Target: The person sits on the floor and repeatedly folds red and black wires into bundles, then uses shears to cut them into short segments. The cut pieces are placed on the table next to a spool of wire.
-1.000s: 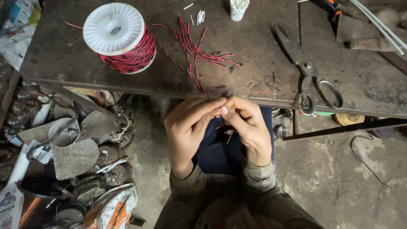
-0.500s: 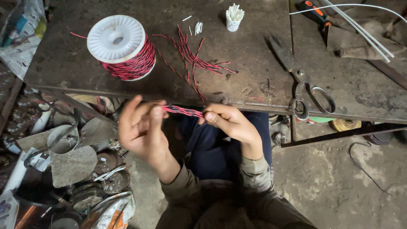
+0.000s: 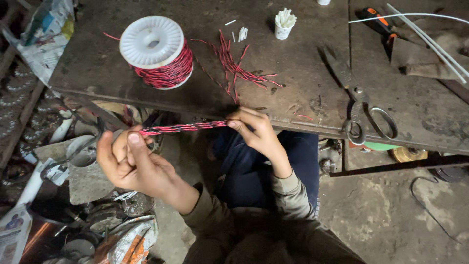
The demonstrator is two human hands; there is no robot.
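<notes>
A twisted red-and-black wire (image 3: 183,128) stretches level between both hands, just below the table (image 3: 303,93) edge. Left hand (image 3: 129,164) pinches its end at nine o'clock — thumb pressed to fingers; right hand (image 3: 256,134) pinches the other end at three. The wire spool (image 3: 157,51) sits at twelve o'clock — scissors (image 3: 359,100) well off at two

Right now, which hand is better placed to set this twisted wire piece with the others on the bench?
Right, probably. The right hand pinches the red-and-black twisted wire at the bench edge, just below the cut wire pile; the left hand is further out.
</notes>
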